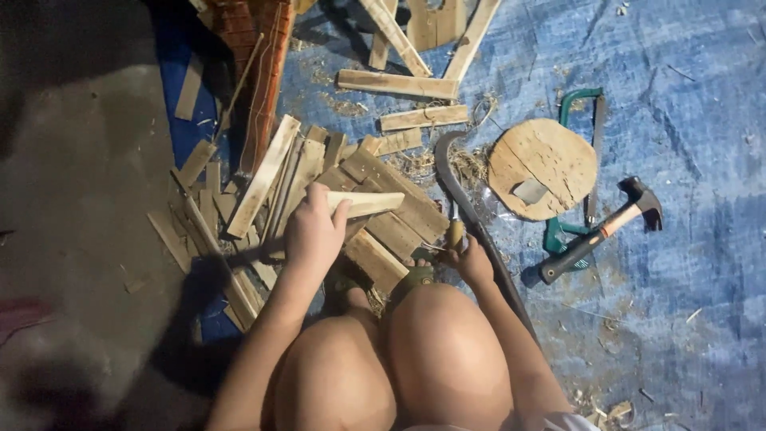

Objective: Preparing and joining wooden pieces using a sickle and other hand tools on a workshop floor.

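I crouch over a heap of pale wooden slats on a blue tarp. My left hand grips a short tapered wood piece, holding it level above the heap. My right hand is closed around the wooden handle of a curved sickle-like blade, whose dark blade arcs away from me. My bare knees fill the lower middle of the view.
A claw hammer and a green-framed hacksaw lie right of a round wooden disc. Longer planks lie further off. The blue tarp carries sawdust and shavings; bare concrete floor lies left.
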